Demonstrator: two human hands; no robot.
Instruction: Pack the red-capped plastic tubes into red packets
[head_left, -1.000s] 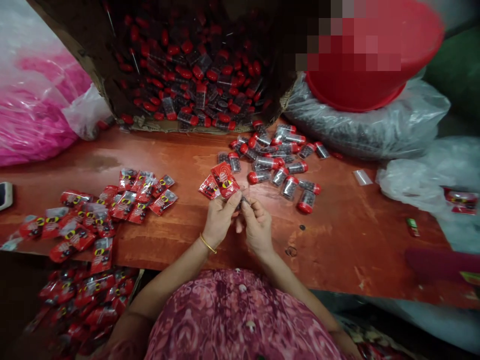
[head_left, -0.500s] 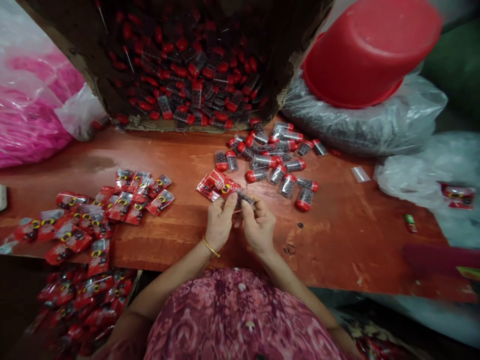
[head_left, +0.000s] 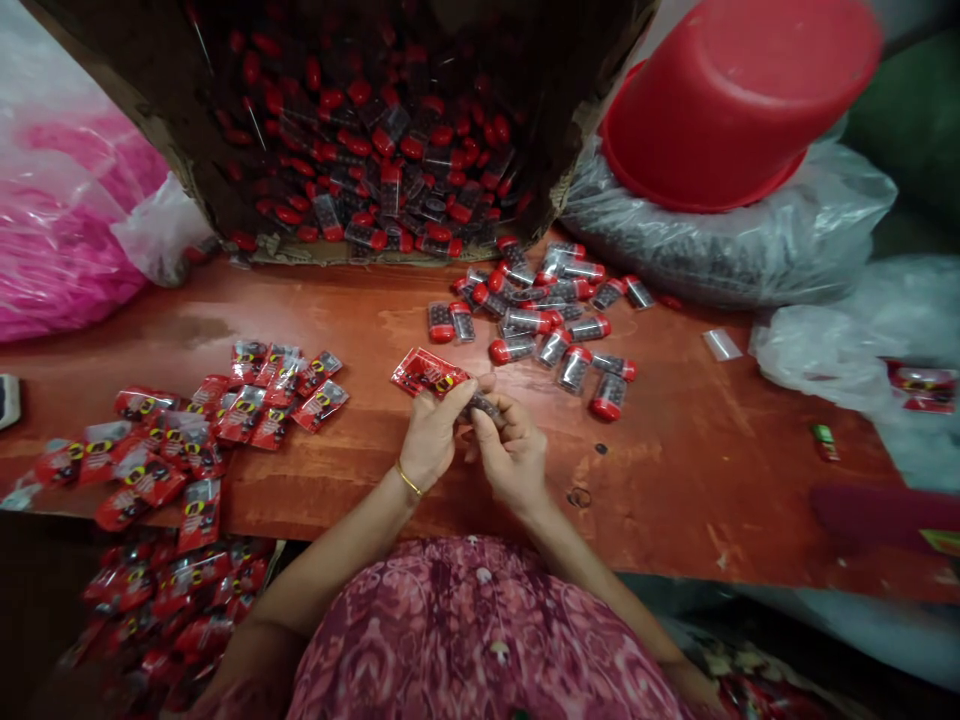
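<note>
One dark-filled tube (head_left: 489, 406) held between both hands (head_left: 430, 442).

A dark grey container (head_left: 487, 404) shows at the right grip (head_left: 516, 452); at the left grip (head_left: 429, 438) is a red packet (head_left: 418, 370) with black and yellow print, and behind it a gold bracelet (head_left: 409, 480). Beyond the right grip, clear bottles (head_left: 574, 370) have red caps and dark contents. Left of both, red packs (head_left: 246, 410) show yellow and black. Beneath, the bench (head_left: 660, 500) is reddish-brown.
</note>
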